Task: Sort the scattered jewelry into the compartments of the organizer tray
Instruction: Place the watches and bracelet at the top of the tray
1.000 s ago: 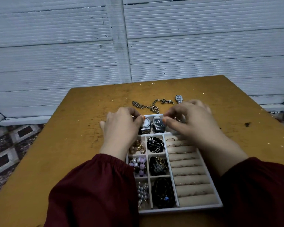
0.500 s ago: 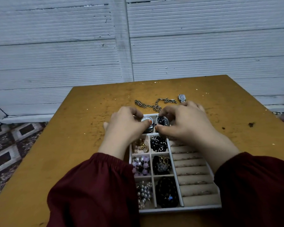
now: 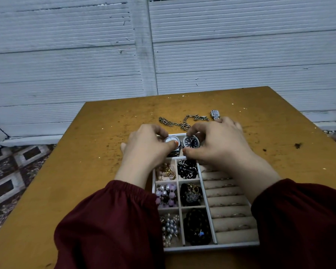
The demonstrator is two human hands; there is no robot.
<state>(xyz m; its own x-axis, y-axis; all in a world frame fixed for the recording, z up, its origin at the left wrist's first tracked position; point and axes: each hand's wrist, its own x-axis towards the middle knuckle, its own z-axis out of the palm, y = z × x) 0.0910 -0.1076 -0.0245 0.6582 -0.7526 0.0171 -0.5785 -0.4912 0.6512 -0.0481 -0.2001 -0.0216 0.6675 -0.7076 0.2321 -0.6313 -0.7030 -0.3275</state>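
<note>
Head view: a stiff, likely weighty white-dial watch was pinched at its rim by the left hand, the black-dial watch by the right hand.

**Layout: tray and table**

Organizer tray at lower centre, on table. In its top compartment, left watch and right watch sit side by side. Left hand pinches one, right hand the other. Ring rolls fill the tray's right column, with beaded pieces in the compartments to their left. Chain and watch band lie on the table above the tray.

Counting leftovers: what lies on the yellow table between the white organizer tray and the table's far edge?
Head view: a silver link chain and a small silver watch-band piece.
</note>
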